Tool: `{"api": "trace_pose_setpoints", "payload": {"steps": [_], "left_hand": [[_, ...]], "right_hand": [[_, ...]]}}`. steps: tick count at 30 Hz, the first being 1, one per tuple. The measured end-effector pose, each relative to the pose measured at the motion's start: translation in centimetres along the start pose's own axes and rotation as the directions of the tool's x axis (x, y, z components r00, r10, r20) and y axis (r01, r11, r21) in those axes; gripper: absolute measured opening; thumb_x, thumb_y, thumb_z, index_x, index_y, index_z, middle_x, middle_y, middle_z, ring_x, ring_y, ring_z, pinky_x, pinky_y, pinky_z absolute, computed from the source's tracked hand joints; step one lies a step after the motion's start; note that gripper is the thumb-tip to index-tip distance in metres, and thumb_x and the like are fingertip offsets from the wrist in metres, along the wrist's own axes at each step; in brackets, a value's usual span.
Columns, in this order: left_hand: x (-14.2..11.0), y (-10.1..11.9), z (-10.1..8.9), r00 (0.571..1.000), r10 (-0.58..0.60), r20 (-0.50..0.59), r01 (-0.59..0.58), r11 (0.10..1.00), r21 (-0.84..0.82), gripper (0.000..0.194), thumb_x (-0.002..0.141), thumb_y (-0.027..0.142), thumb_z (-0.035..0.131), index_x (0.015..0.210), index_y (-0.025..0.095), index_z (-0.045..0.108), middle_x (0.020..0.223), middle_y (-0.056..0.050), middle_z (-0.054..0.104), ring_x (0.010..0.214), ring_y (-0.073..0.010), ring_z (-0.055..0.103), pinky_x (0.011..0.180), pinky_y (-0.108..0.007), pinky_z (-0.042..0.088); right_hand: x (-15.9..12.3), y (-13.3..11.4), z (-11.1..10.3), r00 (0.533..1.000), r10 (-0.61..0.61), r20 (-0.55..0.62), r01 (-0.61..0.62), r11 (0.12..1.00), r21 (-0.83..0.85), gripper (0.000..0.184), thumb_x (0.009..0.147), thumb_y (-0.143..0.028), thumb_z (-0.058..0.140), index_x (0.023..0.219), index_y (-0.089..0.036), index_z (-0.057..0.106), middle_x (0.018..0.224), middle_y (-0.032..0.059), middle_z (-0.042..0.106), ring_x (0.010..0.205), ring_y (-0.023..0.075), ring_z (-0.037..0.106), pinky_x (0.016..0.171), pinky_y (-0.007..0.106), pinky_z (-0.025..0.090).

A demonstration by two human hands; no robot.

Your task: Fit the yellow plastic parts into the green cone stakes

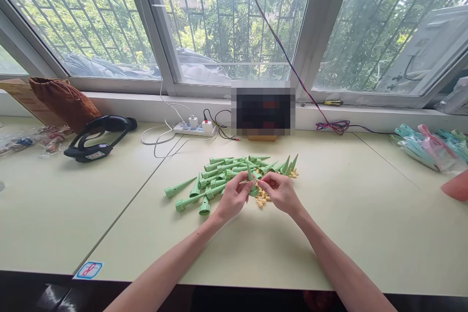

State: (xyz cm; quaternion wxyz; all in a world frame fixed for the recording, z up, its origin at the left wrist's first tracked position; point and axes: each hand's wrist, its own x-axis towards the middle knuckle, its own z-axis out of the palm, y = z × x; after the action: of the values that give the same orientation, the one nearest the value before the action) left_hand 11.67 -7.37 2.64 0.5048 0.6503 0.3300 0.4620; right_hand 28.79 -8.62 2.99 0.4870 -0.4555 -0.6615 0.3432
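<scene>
My left hand [236,195] is closed around a green plastic watering spike [250,175], its pointed end up. Beside it, my right hand [281,192] pinches what looks like a small yellow plastic piece against the spike's side; the fingertips partly hide it. Several more green spikes [188,186] lie in a loose pile behind and left of my hands, a few standing upright on their wide ends. Small yellow plastic pieces [261,202] are scattered on the table under and behind my right hand.
On the pale table [365,234] stand a black headset [97,144], a brown pouch [64,102] and a white power strip [195,129]. A blurred dark device [263,109] sits by the window. A cable bundle [332,127] and bagged plastic items [433,146] lie to the right.
</scene>
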Motion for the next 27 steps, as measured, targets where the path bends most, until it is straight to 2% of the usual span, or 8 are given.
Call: {"api": "trace_pose_setpoints", "payload": {"steps": [7,22,27], "left_hand": [[-0.11,-0.29,-0.14,1.0,0.006,0.011,-0.006,0.999,0.032,0.026,0.091,0.043,0.055,0.099,0.018,0.057,0.079,-0.001,0.056,0.059,-0.0099,0.05,0.048,-0.021,0.043],[-0.07,-0.22,-0.11,1.0,0.018,0.006,-0.018,0.999,0.047,0.025,0.092,0.042,0.054,0.098,0.018,0.057,0.081,-0.001,0.057,0.058,-0.0092,0.048,0.048,-0.021,0.043],[0.15,0.42,-0.34,1.0,-0.015,-0.009,0.015,1.0,0.022,0.027,0.09,0.042,0.057,0.1,0.018,0.058,0.08,-0.001,0.056,0.055,-0.0085,0.048,0.044,-0.02,0.041]], "right_hand": [[-0.02,-0.01,-0.05,1.0,0.013,0.012,-0.013,1.0,0.019,0.033,0.087,-0.047,0.06,0.071,-0.018,0.059,0.06,-0.0007,0.05,0.052,0.012,0.041,0.047,0.026,0.033],[-0.03,0.3,0.11,1.0,0.02,0.009,-0.02,0.999,0.04,0.034,0.087,-0.049,0.061,0.071,-0.018,0.059,0.06,-0.0007,0.051,0.052,0.0121,0.042,0.047,0.026,0.033],[0.09,0.21,0.12,1.0,0.023,0.0,-0.023,0.999,0.036,0.035,0.088,-0.05,0.059,0.073,-0.018,0.058,0.061,-0.0012,0.049,0.053,0.0121,0.04,0.049,0.026,0.032]]}}
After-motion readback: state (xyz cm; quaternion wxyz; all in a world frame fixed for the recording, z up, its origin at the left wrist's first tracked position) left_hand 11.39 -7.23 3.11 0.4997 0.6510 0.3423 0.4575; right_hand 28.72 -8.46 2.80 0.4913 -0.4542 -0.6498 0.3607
